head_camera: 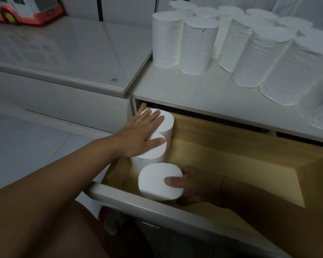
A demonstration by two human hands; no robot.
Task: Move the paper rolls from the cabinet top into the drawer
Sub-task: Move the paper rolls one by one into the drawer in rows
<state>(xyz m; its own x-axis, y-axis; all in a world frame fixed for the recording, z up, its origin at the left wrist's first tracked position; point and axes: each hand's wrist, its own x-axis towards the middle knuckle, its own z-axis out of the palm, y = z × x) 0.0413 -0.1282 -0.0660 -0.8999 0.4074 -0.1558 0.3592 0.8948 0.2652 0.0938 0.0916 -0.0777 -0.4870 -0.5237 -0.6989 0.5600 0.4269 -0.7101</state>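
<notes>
The wooden drawer [231, 151] stands pulled out below the white cabinet top [203, 90]. Three white paper rolls stand upright along its left wall. My left hand [140, 133] lies flat, fingers spread, on top of the far roll [167, 121] and the middle roll [151, 155]. My right hand [192, 185] grips the near roll [157, 183] by its side, thumb across the top, close to the drawer's front left corner. Several more paper rolls [196, 45] stand on the cabinet top at the back right.
A lower white unit with a glass top [67, 53] adjoins the cabinet on the left, and a red toy vehicle [26, 10] sits at its back. The drawer's white front panel [138, 202] is nearest me. The right part of the drawer floor is bare wood.
</notes>
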